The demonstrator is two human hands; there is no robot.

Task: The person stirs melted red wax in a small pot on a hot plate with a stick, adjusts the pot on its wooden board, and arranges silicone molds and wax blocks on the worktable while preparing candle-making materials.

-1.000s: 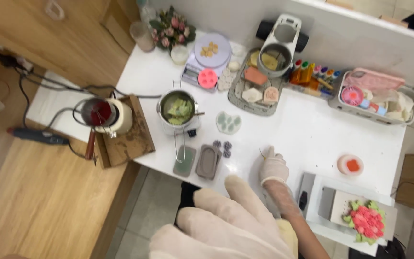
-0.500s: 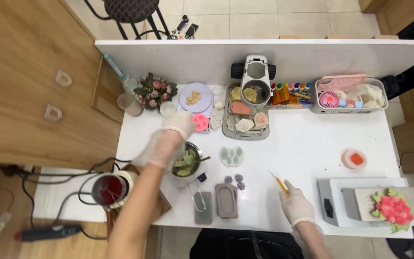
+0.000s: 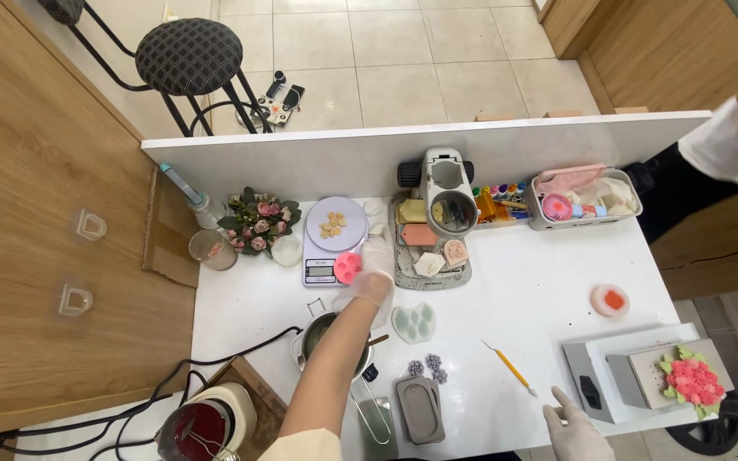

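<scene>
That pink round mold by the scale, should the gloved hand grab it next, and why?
Probably yes. The left hand hovers open right beside the pink mold at the scale's edge, holding nothing. A small shift leftward and closing the fingers looks like the natural move.

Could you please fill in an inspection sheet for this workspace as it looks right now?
Surface: white table, crowded along the back.
Job's things: pink mould on a small scale; metal pot; yellow-handled pick.
Clutter: artificial flowers, storage basket, grey moulds.
Grippers: left hand, gloved, beside the pink mould; right hand, gloved, empty, near the pick.
Cables: black cables at the left edge.
Surroundings: stool, tiled floor, another person's sleeve.
</scene>
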